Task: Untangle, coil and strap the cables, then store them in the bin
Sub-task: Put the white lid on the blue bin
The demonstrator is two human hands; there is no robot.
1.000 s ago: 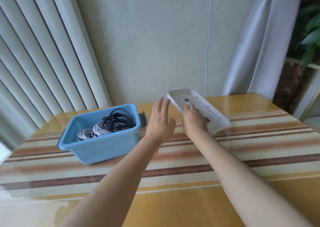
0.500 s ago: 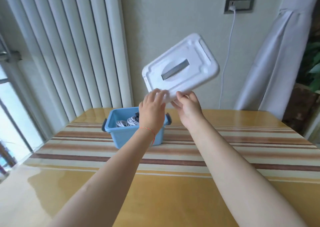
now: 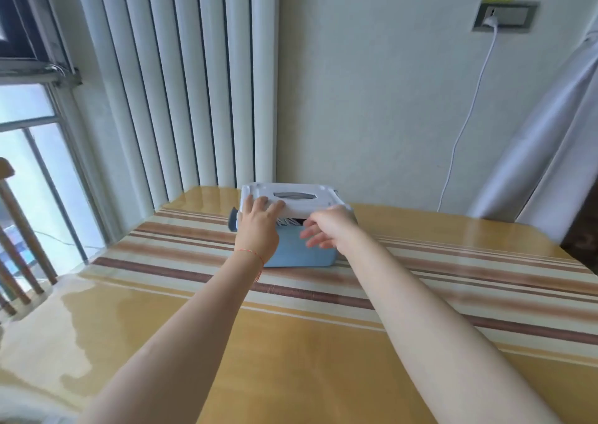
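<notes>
A white lid point(image 3: 301, 197) with a grey handle slot lies on top of the blue bin point(image 3: 301, 255) at the far side of the table. Its front edge stands slightly raised, and striped coiled cables point(image 3: 289, 221) show in the gap. My left hand point(image 3: 259, 226) rests with straight fingers on the lid's front-left corner. My right hand point(image 3: 326, 229) is at the lid's front-right edge, fingers spread and blurred in front of the bin wall, holding nothing I can see.
The bin stands on a wooden table point(image 3: 291, 359) with a striped runner point(image 3: 453, 261). A white cable point(image 3: 466, 125) hangs from a wall outlet point(image 3: 504, 15) behind. Vertical blinds point(image 3: 178, 83) are at the left, a curtain point(image 3: 550, 132) at the right, a wooden chair point(image 3: 16, 245) beside the table's left edge.
The lid came off the table, was held up in both hands, and has come down onto the blue bin. Both hands went down with it. The camera view has shifted.
</notes>
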